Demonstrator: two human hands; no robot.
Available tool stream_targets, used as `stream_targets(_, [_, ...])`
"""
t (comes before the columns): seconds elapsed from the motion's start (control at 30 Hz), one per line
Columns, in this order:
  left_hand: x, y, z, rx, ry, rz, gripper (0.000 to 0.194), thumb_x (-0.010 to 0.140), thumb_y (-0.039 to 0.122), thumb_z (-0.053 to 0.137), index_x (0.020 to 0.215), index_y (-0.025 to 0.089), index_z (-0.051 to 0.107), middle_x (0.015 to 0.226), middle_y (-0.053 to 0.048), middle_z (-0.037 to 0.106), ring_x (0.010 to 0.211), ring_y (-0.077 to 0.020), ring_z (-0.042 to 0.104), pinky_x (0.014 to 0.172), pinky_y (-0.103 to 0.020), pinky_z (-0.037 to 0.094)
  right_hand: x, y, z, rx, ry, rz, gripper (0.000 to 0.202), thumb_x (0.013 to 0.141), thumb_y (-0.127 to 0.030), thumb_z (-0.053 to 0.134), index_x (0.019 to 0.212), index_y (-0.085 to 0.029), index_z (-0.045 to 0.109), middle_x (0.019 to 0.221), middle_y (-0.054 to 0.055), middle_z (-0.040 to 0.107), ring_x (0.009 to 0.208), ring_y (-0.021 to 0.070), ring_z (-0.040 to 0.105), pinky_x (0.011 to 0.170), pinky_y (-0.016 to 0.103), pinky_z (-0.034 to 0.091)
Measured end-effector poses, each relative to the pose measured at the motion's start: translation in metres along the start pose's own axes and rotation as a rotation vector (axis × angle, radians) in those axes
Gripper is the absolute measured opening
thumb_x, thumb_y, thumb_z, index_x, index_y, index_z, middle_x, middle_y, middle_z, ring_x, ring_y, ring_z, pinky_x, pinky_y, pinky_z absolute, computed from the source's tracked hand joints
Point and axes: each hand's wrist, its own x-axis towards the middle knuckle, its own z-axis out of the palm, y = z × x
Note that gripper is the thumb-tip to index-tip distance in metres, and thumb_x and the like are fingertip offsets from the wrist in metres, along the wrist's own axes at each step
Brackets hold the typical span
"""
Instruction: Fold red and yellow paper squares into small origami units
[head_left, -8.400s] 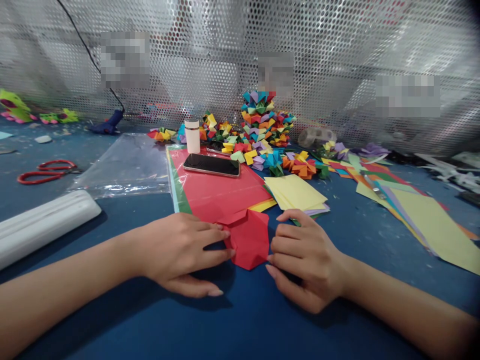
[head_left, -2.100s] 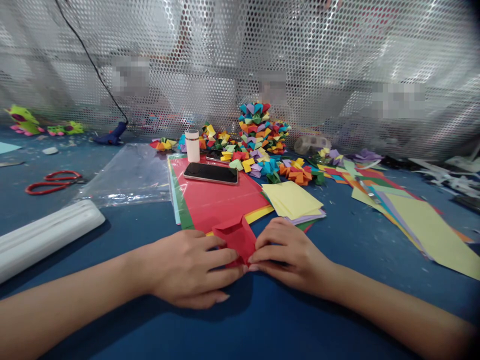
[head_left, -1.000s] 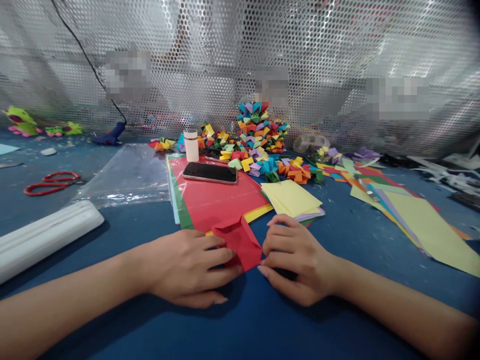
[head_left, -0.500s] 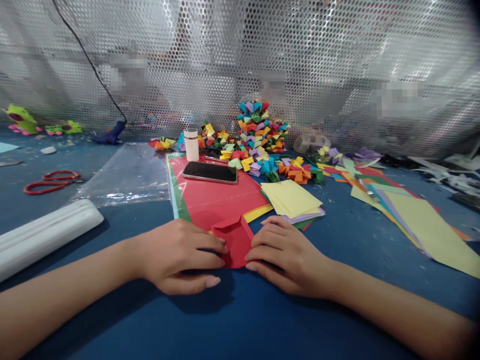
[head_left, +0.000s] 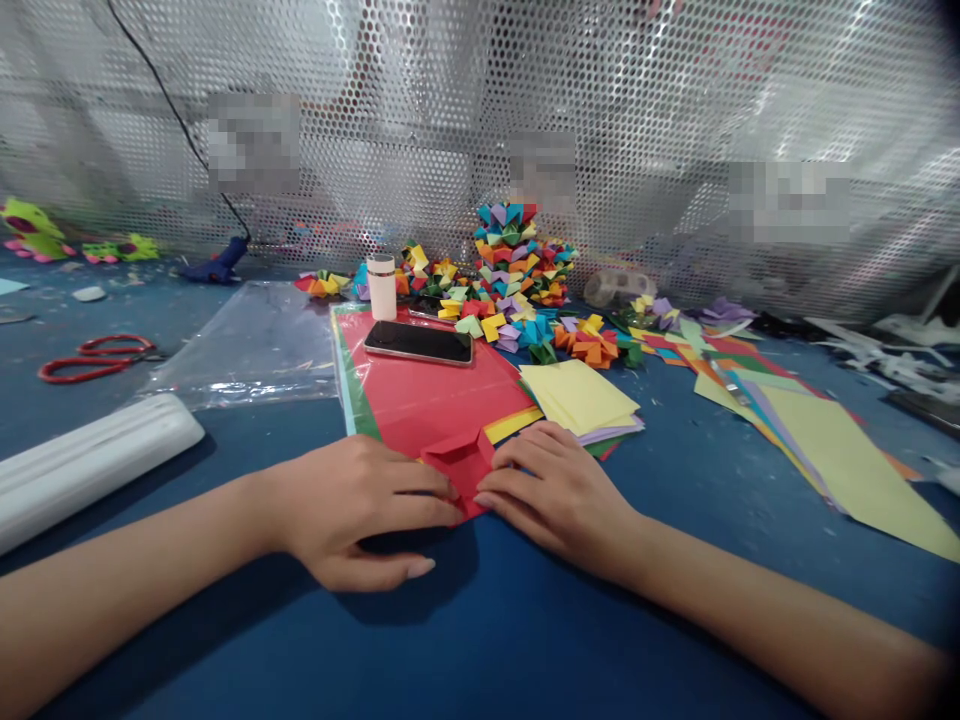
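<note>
1. I judge that I'm mid-fold: the red folded paper (head_left: 466, 468) lies on the blue counter (head_left: 495, 640) between my hands, its far edge overlapping the near edge of the coloured sheets (head_left: 442, 400) in view.
2. My left hand (head_left: 367, 512) is palm down, fingers reaching over the paper's left side, thumb spread away from it.
3. My right hand (head_left: 559, 490) has its fingers curled in at the right edge, thumb tip close to the index finger (I can't tell whether paper is pinched between them).
4. To my eye, the next move calls for the left fingers to steady the piece while the right ones line up the edge and press the crease evenly.
5. Both forearms angle inward from the sides, and my fingertips nearly meet at the paper's near end.
</note>
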Motion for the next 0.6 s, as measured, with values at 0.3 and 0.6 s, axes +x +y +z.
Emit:
stream_targets(0.3, [0.006, 0.004, 0.002, 0.058, 0.043, 0.082, 0.03, 0.087, 0.03, 0.048, 0.108, 0.012, 0.059, 0.107, -0.013, 0.068, 0.097, -0.0244, 0.063, 0.082, -0.033, 0.053, 0.001, -0.001, 0.001, 0.067, -0.074, 0.119, 0.027, 0.093, -0.035, 0.048, 0.083, -0.014, 0.062, 0.083, 0.007, 0.063, 0.079, 0.0184, 0.057, 0.074, 0.031, 0.044])
stream_targets(0.6, [0.007, 0.003, 0.003, 0.056, 0.088, 0.096, 0.027, 0.087, 0.031, 0.049, 0.105, 0.015, 0.059, 0.102, -0.013, 0.07, 0.096, -0.0237, 0.065, 0.081, -0.032, 0.054, -0.007, 0.008, -0.028, -0.062, -0.187, -0.277, 0.029, 0.094, -0.011, 0.038, 0.107, -0.007, 0.063, 0.09, 0.011, 0.071, 0.085, 0.0206, 0.064, 0.075, 0.033, 0.053])
